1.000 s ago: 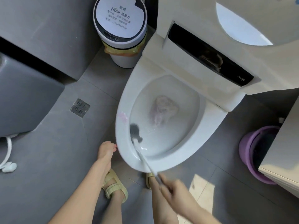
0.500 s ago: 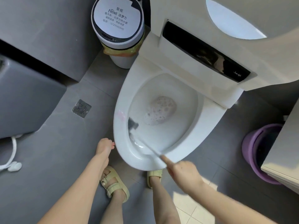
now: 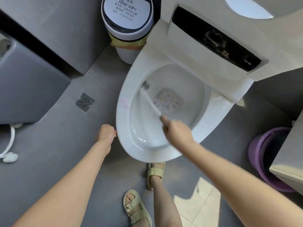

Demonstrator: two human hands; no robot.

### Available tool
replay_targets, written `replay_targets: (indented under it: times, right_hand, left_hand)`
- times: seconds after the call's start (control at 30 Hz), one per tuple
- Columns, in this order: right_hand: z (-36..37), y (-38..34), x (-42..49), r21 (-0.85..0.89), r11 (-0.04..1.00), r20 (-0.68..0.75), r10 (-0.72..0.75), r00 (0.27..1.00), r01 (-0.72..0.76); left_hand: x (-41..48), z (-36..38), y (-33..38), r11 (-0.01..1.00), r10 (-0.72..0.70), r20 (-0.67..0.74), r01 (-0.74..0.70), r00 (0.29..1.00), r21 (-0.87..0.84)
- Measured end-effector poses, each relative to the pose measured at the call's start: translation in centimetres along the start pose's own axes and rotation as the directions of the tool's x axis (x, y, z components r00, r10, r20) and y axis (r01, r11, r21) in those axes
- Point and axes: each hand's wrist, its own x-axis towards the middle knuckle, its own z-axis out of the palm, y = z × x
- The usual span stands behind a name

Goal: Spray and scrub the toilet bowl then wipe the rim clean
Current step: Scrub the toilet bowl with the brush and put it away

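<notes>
The white toilet (image 3: 124, 122) stands with its lid and seat raised; a pink smear marks the left rim. Foamy water sits at the bottom of the bowl. My right hand (image 3: 177, 131) hovers over the bowl's near side and grips the white handle of the toilet brush (image 3: 150, 100). The brush's dark head presses against the upper left inner wall. My left hand (image 3: 105, 133) hangs beside the toilet's left outer edge with its fingers loosely curled, holding nothing.
A white lidded waste bin (image 3: 127, 27) stands left of the tank. A purple bucket (image 3: 265, 159) sits at the right beside a cabinet. On the grey floor lie a drain grate (image 3: 84, 102) and a white hose end (image 3: 9, 157). My sandalled feet stand just before the bowl.
My right hand has moved forward over the bowl, and the brush head has slid from the near left wall up to the far left wall. My left hand has stayed put.
</notes>
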Motion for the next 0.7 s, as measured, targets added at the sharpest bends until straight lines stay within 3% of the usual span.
replay_targets:
  times: [0.07,0.13,0.27,0.33,0.4,0.5,0.57,0.63,0.7]
  right_hand:
    - [-0.8,-1.9,3.2,0.241,0.967,-0.065,0.103,0.993,-0.084]
    - [1.1,-3.9,1.4,0.497,0.855,-0.020,0.184,0.983,-0.150]
    - [5.4,-5.5,-9.6,0.661,0.714,0.185,0.143,0.972,-0.231]
    - [5.2,-4.7,-9.3,0.641,0.734,0.166,0.151,0.974,-0.223]
    - [3.8,-3.8,-4.2,0.526,0.834,0.038,0.172,0.984,-0.166]
    - [1.3,-3.8,3.0,0.502,0.851,-0.103,0.235,0.967,-0.154]
    - [2.4,-3.9,1.9,0.450,0.884,-0.109,0.196,0.974,-0.127]
    - [4.7,-2.7,-3.3,0.346,0.938,-0.087,0.059,0.994,-0.025]
    - [5.4,-1.4,-7.8,0.278,0.960,0.024,-0.039,0.999,0.030]
  left_hand:
    - [0.1,0.0,-0.5,1.000,0.026,0.016,-0.026,1.000,0.007]
    - [0.2,-0.1,-0.9,0.999,0.043,0.028,-0.043,0.999,0.010]
    - [-0.5,0.1,-2.0,0.993,0.115,0.044,-0.114,0.992,-0.013]
    - [-0.2,0.2,-2.7,0.989,0.145,0.046,-0.144,0.988,-0.025]
    - [0.5,0.3,-3.2,0.987,0.160,0.037,-0.159,0.986,-0.025]
    - [1.0,0.5,-3.3,0.984,0.171,0.022,-0.170,0.985,-0.050]
    - [0.8,0.2,-3.0,0.978,0.198,0.031,-0.195,0.980,-0.074]
    - [0.7,0.1,-2.9,0.970,0.224,0.042,-0.219,0.974,-0.102]
    - [0.7,0.0,-3.0,0.968,0.233,0.032,-0.228,0.972,-0.107]
